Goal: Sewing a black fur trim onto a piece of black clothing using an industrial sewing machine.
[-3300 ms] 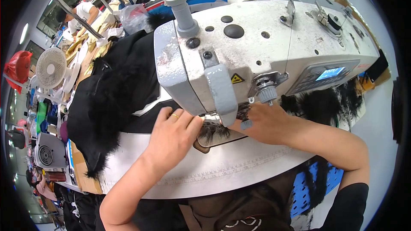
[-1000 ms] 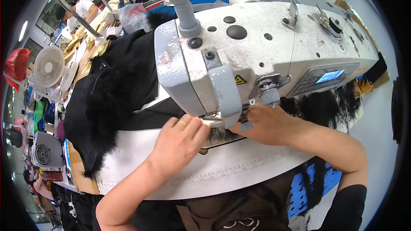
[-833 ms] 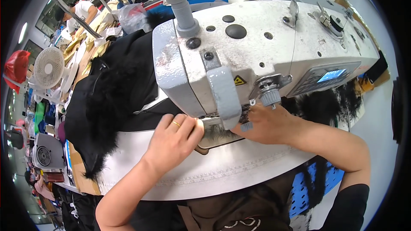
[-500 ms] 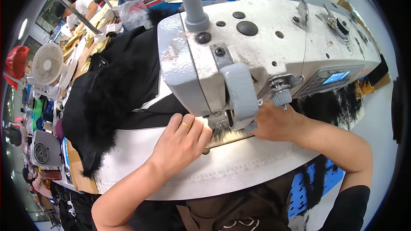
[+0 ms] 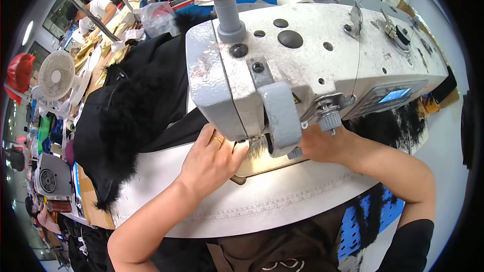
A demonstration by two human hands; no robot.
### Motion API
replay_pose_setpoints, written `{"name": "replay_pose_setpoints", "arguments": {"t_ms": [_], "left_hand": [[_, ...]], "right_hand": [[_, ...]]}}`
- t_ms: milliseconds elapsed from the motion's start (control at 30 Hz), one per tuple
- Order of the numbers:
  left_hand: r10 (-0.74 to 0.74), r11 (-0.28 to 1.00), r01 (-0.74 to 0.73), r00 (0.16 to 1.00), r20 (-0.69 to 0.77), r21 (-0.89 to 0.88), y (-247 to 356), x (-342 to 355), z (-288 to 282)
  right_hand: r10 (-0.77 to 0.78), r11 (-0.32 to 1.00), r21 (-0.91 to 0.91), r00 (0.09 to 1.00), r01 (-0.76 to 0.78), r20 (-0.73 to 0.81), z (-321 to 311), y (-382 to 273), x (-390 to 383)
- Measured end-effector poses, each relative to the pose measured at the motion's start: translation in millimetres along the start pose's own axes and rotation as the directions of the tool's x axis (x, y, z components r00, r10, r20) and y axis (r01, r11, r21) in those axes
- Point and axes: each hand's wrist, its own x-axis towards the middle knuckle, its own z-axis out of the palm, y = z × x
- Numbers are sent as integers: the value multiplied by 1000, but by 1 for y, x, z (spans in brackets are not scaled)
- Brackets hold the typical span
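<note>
A white industrial sewing machine [image 5: 312, 55] fills the centre, its grey guard [image 5: 280, 110] over the sewing spot. Dark, wispy fur [image 5: 258, 148] lies at the lit needle area. My left hand [image 5: 214, 156], with a gold ring, bends its fingers closely onto black fabric [image 5: 181, 133] left of the needle. My right hand [image 5: 325, 143] is curled just right of the guard; its fingertips and what they hold are hidden behind the machine parts. A black garment with feathery fur trim [image 5: 128, 126] spreads over the left of the white worktable [image 5: 282, 211].
A white fan [image 5: 55, 75], red bag [image 5: 17, 78] and grey appliance [image 5: 48, 178] stand at the left. A co-worker [image 5: 98, 12] bends over a far table. Black fur scraps [image 5: 403, 128] lie under the machine's arm. A blue perforated panel [image 5: 353, 229] is below the table edge.
The machine sits slightly farther right in the view. My left fingers have shifted a little, and the black fabric beside them has changed its fold. My right hand appears slightly farther right.
</note>
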Motion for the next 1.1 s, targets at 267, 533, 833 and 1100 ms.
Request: {"name": "replay_pose_setpoints", "arguments": {"t_ms": [267,533,833,1100], "left_hand": [[39,998,-41,998,46,48,0,-1,-3],[46,997,-45,999,-18,58,-3,2,-4],[30,999,-32,992,119,22,-6,-3,6],[50,998,-51,998,40,38,-6,0,6]], "right_hand": [[40,997,71,999,-38,-21,10,2,0],[103,851,382,828,-361,552,-2,5,6],[25,996,81,996,-32,88,9,2,-3],[45,995,94,999,-45,1,5,4,4]]}}
